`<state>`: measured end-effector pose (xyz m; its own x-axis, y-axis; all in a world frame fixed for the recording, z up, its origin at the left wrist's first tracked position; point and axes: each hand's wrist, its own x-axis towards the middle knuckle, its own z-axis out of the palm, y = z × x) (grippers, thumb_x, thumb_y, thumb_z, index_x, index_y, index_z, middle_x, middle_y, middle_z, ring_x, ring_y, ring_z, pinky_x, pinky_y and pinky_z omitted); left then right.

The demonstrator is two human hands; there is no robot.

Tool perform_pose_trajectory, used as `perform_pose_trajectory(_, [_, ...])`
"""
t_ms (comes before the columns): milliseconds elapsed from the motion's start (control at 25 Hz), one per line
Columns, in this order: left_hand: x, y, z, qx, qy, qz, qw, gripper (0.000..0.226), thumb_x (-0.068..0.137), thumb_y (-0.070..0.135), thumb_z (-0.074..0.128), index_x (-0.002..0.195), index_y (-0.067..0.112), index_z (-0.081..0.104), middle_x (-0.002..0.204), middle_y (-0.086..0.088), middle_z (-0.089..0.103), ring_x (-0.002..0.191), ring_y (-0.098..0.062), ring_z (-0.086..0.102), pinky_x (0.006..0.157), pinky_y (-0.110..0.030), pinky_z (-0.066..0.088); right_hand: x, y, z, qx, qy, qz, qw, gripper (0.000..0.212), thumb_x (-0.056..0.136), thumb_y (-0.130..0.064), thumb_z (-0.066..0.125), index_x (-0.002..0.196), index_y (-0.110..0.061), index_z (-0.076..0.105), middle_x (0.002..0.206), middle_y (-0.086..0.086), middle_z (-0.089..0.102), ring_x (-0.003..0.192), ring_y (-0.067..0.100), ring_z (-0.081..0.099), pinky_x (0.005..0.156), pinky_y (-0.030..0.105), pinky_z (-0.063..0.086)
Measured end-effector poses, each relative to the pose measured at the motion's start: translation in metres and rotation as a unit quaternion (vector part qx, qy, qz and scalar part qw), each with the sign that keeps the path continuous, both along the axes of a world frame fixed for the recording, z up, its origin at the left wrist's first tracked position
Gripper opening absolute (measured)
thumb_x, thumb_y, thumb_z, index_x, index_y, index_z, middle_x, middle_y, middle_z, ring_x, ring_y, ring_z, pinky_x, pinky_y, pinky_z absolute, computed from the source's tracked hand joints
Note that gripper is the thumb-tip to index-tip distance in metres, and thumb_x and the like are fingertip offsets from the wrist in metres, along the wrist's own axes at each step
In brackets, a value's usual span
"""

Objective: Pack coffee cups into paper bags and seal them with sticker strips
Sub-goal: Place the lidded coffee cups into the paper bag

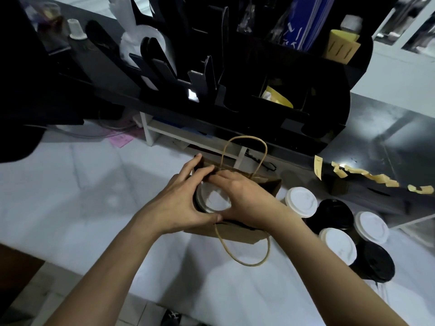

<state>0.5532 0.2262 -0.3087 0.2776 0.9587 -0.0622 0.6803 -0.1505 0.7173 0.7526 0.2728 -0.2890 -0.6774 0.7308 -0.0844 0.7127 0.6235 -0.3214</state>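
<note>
A brown paper bag with twine handles stands on the white counter, its mouth open. A coffee cup with a white lid sits inside it. My left hand grips the bag's left rim, thumb on the near edge and fingers on the far edge. My right hand lies across the top of the bag, fingers pinching the far rim beside the left fingers. Several more cups stand to the right, some with white lids and some with black lids. Yellow sticker strips hang along a dark ledge at the right.
A black organiser rack with bags and sleeves stands behind the bag over a white shelf. A single yellow sticker hangs near its right end. A pink slip lies at the back left. The counter's front edge runs below my forearms.
</note>
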Motion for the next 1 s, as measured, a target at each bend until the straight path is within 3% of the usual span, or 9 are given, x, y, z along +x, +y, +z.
perform_pose_trajectory(240, [-0.001,-0.002,0.002,-0.007,-0.001,0.004,1.000,0.111,0.063,0.069,0.081,0.154,0.047,0.021,0.157,0.038,-0.016,0.150,-0.007,0.015,0.115,-0.042,0.038,-0.011,0.009,-0.020,-0.011,-0.025,0.018,0.999,0.079,0.078,-0.029,0.083,0.148,-0.022,0.047,0.138,0.001,0.055,0.125,0.022,0.052,0.102,0.036,0.048])
perform_pose_trajectory(560, [-0.002,-0.002,0.003,-0.004,0.003,0.006,1.000,0.109,0.064,0.067,0.080,0.154,0.047,0.022,0.157,0.036,-0.015,0.150,-0.009,0.014,0.113,-0.042,0.038,-0.024,0.018,-0.032,-0.020,-0.080,0.028,0.996,0.065,0.086,-0.024,0.075,0.146,-0.019,0.050,0.140,0.006,0.056,0.128,0.024,0.053,0.106,0.037,0.048])
perform_pose_trajectory(760, [-0.001,-0.002,0.002,-0.003,0.009,0.007,1.000,0.109,0.065,0.067,0.080,0.154,0.046,0.022,0.158,0.035,-0.015,0.150,-0.009,0.015,0.113,-0.044,0.040,-0.032,0.019,-0.039,-0.006,-0.118,0.036,0.992,0.066,0.094,-0.016,0.067,0.154,-0.023,0.041,0.150,0.007,0.050,0.134,0.024,0.051,0.109,0.039,0.046])
perform_pose_trajectory(1000, [0.000,-0.002,0.002,-0.006,0.015,0.009,1.000,0.108,0.065,0.068,0.080,0.153,0.047,0.022,0.158,0.034,-0.015,0.150,-0.011,0.015,0.113,-0.047,0.040,-0.022,0.016,-0.034,-0.054,-0.105,0.012,0.993,0.068,0.089,-0.022,0.074,0.150,-0.019,0.044,0.140,0.007,0.055,0.127,0.022,0.054,0.105,0.034,0.048])
